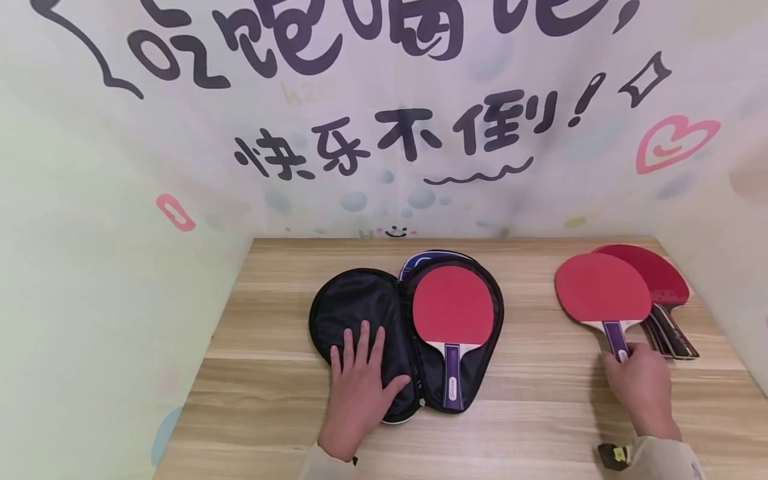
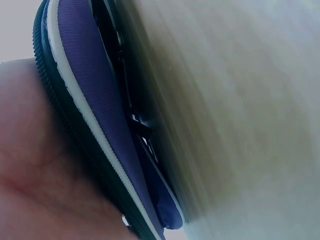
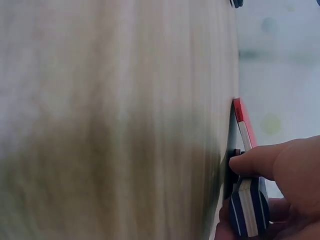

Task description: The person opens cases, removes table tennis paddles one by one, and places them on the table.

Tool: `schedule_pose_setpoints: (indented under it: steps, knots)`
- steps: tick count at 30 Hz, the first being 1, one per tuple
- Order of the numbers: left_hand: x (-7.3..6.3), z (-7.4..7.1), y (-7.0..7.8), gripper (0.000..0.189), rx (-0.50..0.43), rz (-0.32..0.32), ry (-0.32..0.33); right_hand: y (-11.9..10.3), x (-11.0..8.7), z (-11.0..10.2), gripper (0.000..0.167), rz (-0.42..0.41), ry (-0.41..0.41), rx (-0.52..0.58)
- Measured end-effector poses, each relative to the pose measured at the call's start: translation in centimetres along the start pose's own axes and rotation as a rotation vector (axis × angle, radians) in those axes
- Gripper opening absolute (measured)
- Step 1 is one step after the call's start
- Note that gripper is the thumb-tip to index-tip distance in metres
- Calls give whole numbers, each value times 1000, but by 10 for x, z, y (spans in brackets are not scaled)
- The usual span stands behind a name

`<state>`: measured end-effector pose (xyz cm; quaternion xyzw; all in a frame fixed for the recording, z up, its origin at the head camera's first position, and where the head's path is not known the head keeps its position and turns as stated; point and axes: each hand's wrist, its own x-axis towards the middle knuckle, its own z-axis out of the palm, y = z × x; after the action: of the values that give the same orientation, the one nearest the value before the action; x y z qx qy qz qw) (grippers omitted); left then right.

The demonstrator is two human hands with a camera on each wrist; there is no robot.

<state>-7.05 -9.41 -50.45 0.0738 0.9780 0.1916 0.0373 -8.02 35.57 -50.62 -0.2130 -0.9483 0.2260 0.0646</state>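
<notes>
A black zip case (image 1: 372, 300) lies unfolded on the table, with a red table tennis paddle (image 1: 453, 307) resting in its right half, purple handle toward me. My left hand (image 1: 360, 387) lies flat on the case's left flap, fingers spread; the left wrist view shows its palm by the zipper edge (image 2: 85, 135). On the right, my right hand (image 1: 642, 387) grips the purple handle of a second red paddle (image 1: 603, 287). The handle's striped butt end (image 3: 249, 212) shows between thumb and fingers in the right wrist view.
More paddles lie under and beside the held one, a darker red blade (image 1: 666, 280) and dark handles (image 1: 675, 333) showing. A blue edge (image 1: 429, 257) shows behind the case. The printed wall (image 1: 384, 207) closes off the back of the wooden table (image 1: 528, 393).
</notes>
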Motion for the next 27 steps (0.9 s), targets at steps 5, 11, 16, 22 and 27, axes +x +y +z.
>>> schedule_pose_setpoints:
  steps: [5, 11, 16, 22, 27]
  knots:
    - [0, 1, 0, 87, 2, 3, 5, 3, 0, 2, 43, -20, -8, -14]
    - [0, 1, 0, 87, -5, 3, 8, 6, -1, 3, 42, -36, 13, -31]
    - [0, 2, -1, 87, 1, 5, 13, 6, -2, 4, 41, -40, 23, -41]
    - [0, 2, -1, 88, 5, 8, 18, -1, -6, 5, 52, 7, 20, -19]
    - [0, 1, -1, 87, 3, 8, 15, -18, -13, 8, 52, -10, 65, 19]
